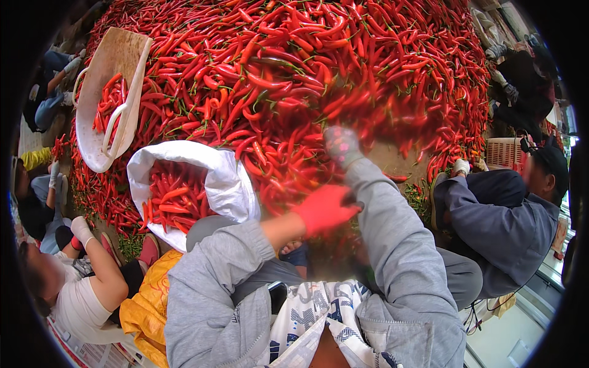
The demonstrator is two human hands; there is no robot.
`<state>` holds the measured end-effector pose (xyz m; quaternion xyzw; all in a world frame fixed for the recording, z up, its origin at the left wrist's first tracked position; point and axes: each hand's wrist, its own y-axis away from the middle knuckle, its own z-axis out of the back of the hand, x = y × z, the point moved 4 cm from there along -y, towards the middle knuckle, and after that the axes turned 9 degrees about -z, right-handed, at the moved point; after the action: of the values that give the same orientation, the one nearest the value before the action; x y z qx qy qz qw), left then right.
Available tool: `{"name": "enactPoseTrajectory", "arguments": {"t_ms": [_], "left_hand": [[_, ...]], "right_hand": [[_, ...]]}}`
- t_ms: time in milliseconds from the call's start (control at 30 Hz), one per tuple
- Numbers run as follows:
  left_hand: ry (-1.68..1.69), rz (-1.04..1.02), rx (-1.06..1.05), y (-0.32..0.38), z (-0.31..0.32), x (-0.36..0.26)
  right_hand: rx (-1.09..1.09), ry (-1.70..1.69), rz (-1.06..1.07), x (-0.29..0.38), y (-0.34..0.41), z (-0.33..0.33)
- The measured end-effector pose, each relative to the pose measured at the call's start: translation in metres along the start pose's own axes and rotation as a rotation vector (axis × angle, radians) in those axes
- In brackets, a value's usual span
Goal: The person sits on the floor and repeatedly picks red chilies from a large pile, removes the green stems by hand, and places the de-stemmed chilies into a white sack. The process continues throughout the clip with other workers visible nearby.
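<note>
My left hand (324, 209), in a red glove with dark fingertips, reaches across in front of my right forearm. Motion blurs it, and I cannot tell whether its fingers hold anything. Farther forward, my right hand (343, 145) wears a pale patterned glove and lies at the near edge of a large heap of red chili peppers (294, 87). Its fingers are blurred, so their grip is unclear. Left of my hands, a white woven sack (232, 184) gapes, with red chili peppers (177, 198) inside it.
A white plastic scoop (99, 138) with some peppers lies on the heap at the left. A yellow-orange sack (147, 303) is beside my left side. People sit close by at left (87, 290) and right (501, 225). Green stems (416, 198) litter the floor; a plastic crate (506, 152) stands at right.
</note>
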<state>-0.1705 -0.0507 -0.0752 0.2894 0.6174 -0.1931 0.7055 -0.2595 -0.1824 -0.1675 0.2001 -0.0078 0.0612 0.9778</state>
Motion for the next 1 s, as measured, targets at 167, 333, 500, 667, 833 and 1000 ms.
{"name": "enactPoseTrajectory", "arguments": {"t_ms": [167, 333, 500, 667, 833, 1000], "left_hand": [[0.64, 0.27, -0.529, -0.012, 0.018, 0.039], [0.816, 0.204, -0.62, -0.018, 0.024, 0.05], [0.734, 0.12, -0.67, -0.018, 0.026, 0.043], [0.052, 0.103, -0.448, -0.011, 0.026, 0.016], [-0.293, -0.222, -0.459, -0.003, 0.017, -0.007], [-0.212, -0.129, -0.021, 0.018, -0.034, -0.008]], "right_hand": [[-0.14, -0.422, -0.076, -0.034, 0.043, 0.039], [0.455, -1.257, -0.204, -0.023, 0.077, 0.049], [0.439, -1.289, -0.091, -0.03, 0.074, 0.073], [0.234, -1.535, -0.197, -0.027, 0.075, 0.07], [0.774, -1.776, -0.132, -0.014, 0.085, 0.047], [0.16, -1.673, -0.448, -0.041, 0.032, 0.008]]}}
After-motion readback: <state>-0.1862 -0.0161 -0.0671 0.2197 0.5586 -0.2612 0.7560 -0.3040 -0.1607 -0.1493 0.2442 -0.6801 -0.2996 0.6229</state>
